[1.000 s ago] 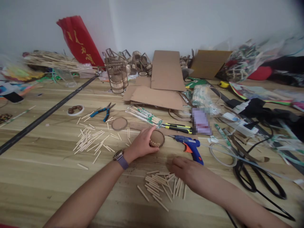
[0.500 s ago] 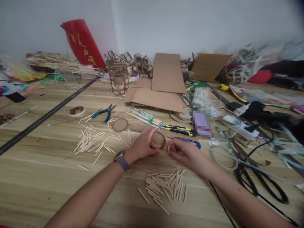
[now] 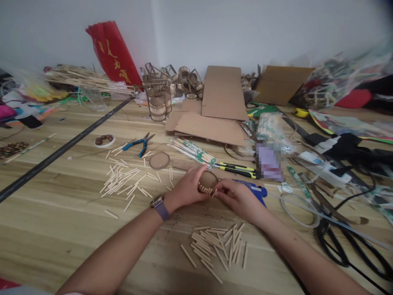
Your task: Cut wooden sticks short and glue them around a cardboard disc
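Note:
My left hand, with a watch on its wrist, grips a small round cardboard basket from its left side. Short wooden sticks stand side by side along the basket's near wall. Pinched in the fingers of my right hand is a short wooden stick, held against the basket's near right rim. A pile of short sticks lies on the table just below my hands. Another scatter of sticks is spread out to the left.
Blue pliers, a cardboard disc, yellow-black cutters and a blue glue gun surround my hands. Cardboard sheets and finished stick baskets stand behind. Black scissors and a power strip lie at right.
My right hand has moved left, bringing its stick from beside the basket up against the rim. The left hand keeps its hold. The whole view has shifted slightly.

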A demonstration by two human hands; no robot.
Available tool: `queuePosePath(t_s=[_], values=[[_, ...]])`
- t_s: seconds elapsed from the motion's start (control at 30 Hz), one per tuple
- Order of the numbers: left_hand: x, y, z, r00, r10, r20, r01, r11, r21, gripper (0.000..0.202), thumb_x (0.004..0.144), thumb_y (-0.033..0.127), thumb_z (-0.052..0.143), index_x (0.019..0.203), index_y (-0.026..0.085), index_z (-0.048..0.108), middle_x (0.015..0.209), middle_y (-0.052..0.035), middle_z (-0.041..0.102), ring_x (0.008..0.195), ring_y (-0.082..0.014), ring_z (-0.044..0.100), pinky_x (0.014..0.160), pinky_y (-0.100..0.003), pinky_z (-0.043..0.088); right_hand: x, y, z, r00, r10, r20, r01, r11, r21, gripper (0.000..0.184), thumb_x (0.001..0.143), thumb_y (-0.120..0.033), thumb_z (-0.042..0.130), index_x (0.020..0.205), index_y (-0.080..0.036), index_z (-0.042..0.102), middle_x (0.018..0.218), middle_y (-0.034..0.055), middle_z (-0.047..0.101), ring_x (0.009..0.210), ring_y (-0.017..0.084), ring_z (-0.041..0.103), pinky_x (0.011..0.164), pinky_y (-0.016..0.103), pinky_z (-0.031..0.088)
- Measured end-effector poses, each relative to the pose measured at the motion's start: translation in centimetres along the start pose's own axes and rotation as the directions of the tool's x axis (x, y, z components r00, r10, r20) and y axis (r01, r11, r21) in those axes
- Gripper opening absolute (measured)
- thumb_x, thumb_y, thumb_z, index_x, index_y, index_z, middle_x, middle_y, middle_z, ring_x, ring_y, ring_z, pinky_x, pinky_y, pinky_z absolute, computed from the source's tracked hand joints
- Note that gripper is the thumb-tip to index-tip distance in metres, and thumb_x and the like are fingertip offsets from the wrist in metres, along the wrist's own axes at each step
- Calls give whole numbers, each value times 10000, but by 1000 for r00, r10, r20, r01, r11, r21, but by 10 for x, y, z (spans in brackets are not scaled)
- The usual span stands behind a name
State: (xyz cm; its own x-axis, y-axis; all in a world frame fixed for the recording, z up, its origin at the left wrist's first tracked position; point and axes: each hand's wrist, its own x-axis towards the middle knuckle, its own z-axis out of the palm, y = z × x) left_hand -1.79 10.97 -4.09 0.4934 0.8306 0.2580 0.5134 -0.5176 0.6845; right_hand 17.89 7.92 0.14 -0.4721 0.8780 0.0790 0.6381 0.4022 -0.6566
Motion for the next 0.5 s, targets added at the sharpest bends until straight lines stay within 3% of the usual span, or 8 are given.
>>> queuePosePath(t_s=[0.27,0.5], values=[[1,2,-3,1000,6,7,-6,1000,12,866,642,264,779,1378,105,351,1355,-178,492,1254,-319,441,1064,-462,364,0,8,7,1000,-18,-8,18,1000,-4,133,864,-229,507,812,-195,625,785,30,690,731,173,618,672,273,452],[0,1,-1,1000,13,-7,-13,1000,-8,864,646,265,772,1390,175,341,1356,-152,495,1255,-328,439,1056,-488,363,0,13,10,999,-34,-41,34,999,-20,124,862,-232,518,807,-211,627,771,21,692,718,178,626,658,274,456]])
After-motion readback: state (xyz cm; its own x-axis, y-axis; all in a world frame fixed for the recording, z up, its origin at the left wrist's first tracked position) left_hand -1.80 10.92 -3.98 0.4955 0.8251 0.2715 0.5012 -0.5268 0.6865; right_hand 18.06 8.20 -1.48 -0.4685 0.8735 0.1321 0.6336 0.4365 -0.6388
